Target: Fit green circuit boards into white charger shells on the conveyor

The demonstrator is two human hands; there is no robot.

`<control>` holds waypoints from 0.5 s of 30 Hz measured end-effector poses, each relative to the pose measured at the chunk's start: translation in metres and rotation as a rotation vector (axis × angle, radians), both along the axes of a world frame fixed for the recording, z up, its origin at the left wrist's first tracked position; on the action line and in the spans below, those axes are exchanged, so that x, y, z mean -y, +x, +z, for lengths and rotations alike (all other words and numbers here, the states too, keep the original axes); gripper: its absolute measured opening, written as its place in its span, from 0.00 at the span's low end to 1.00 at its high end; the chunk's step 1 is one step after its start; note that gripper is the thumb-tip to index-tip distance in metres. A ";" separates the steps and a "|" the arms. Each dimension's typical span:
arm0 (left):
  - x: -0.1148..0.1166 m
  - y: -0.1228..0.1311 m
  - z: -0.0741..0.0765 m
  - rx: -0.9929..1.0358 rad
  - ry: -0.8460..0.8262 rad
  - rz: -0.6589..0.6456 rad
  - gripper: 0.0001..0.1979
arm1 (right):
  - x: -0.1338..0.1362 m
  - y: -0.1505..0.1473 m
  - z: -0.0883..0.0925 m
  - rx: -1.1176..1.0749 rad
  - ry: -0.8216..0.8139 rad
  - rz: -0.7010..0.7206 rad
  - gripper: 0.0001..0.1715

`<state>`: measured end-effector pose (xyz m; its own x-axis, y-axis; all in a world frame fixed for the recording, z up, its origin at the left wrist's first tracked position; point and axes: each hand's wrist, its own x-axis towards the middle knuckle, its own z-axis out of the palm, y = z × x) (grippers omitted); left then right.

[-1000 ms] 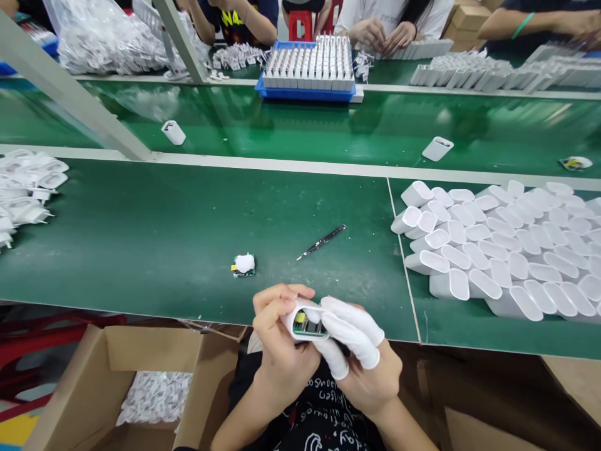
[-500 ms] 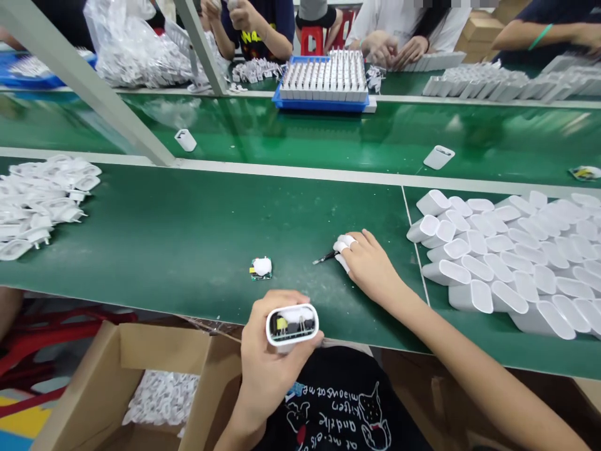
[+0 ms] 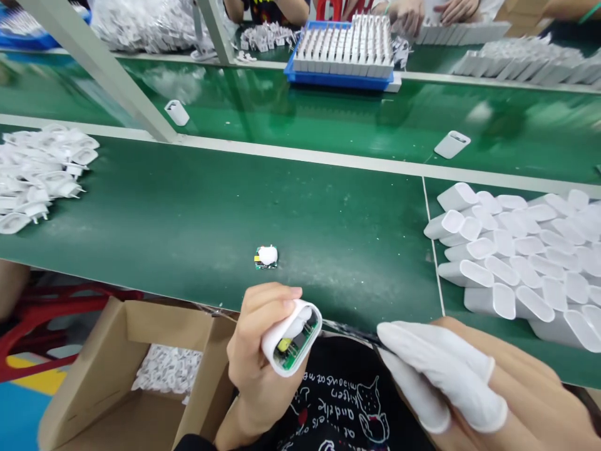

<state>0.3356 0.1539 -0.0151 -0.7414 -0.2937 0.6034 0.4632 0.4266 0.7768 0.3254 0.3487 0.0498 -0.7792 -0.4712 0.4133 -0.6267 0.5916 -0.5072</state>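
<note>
My left hand (image 3: 256,363) is closed around a white charger housing (image 3: 291,341), held over my lap with its open end up, and a green circuit board with a yellow part shows inside. My right hand (image 3: 469,388), with white finger cots on the thumb and two fingers, is low at the right, fingers pressed together. A thin dark tweezer tip (image 3: 352,331) pokes out from them toward the housing. A small circuit board with a white cap (image 3: 267,256) lies on the green bench (image 3: 188,213) just beyond my left hand.
Empty white housings (image 3: 516,250) are heaped at the right, white plug parts (image 3: 37,175) at the left. An open cardboard box (image 3: 117,376) sits below the bench edge. Beyond, the conveyor carries two loose housings (image 3: 177,113) (image 3: 451,144). A blue tray (image 3: 342,78) and other people's hands are at the back.
My right hand left the housing, reached out to the tweezers on the bench, and has come back near my lap. The tweezers are gone from the bench. My left hand tilted the housing.
</note>
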 end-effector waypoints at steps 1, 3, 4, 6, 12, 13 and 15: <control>0.000 0.000 0.000 0.005 0.002 -0.001 0.20 | 0.000 0.001 -0.004 -0.023 0.005 -0.003 0.17; 0.000 0.000 0.001 0.040 0.022 -0.035 0.19 | -0.001 -0.001 -0.010 -0.046 0.053 0.042 0.21; 0.000 0.001 0.002 0.067 0.039 -0.063 0.19 | -0.001 -0.002 -0.012 -0.057 0.075 0.061 0.23; 0.001 0.004 0.002 0.123 0.075 -0.122 0.18 | -0.002 -0.004 -0.013 -0.083 0.094 0.088 0.23; 0.001 0.010 0.005 0.208 0.150 -0.232 0.18 | -0.007 0.000 -0.004 -0.176 0.159 0.142 0.24; 0.001 0.010 0.006 0.214 0.161 -0.252 0.18 | -0.008 0.001 -0.004 -0.199 0.167 0.154 0.22; 0.001 0.011 0.007 0.226 0.178 -0.290 0.18 | -0.012 0.000 -0.005 -0.226 0.181 0.185 0.19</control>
